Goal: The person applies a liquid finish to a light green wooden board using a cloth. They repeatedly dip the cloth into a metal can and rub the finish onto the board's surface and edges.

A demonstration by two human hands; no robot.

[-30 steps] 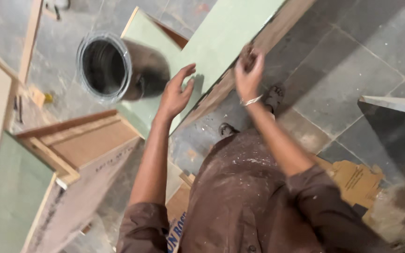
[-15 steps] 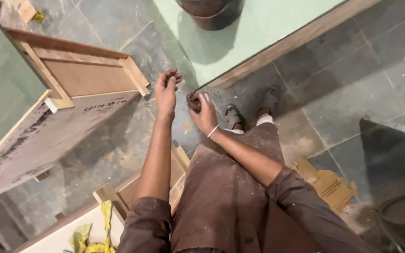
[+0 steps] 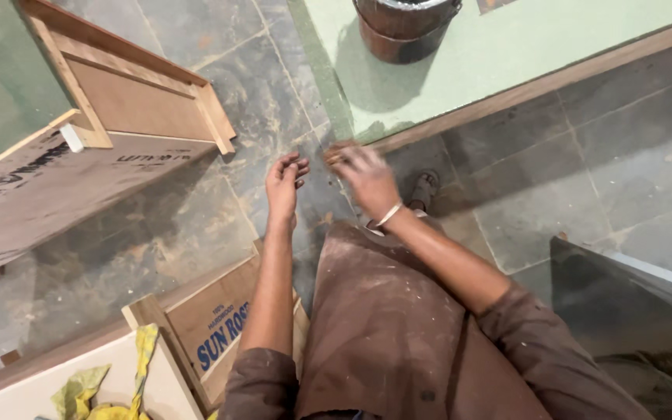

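Note:
My left hand hangs over the grey stone floor, fingers loosely curled and apart, holding nothing. My right hand is blurred, just beside it, a pale band on its wrist. Its fingers look closed on a small brown piece, too blurred to tell what it is. Both hands are just short of the corner of a pale green board with a wooden edge, which lies on the floor. I wear a dusty brown apron.
A dark metal bucket stands on the green board. A wooden cabinet frame lies at upper left. A plywood box with a yellow cloth sits at lower left. A dark glassy panel leans at right. My shoe shows below the hands.
Both hands have come off the green board's edge and drawn back together toward me. The view has tilted down, so the board and bucket now sit at the top.

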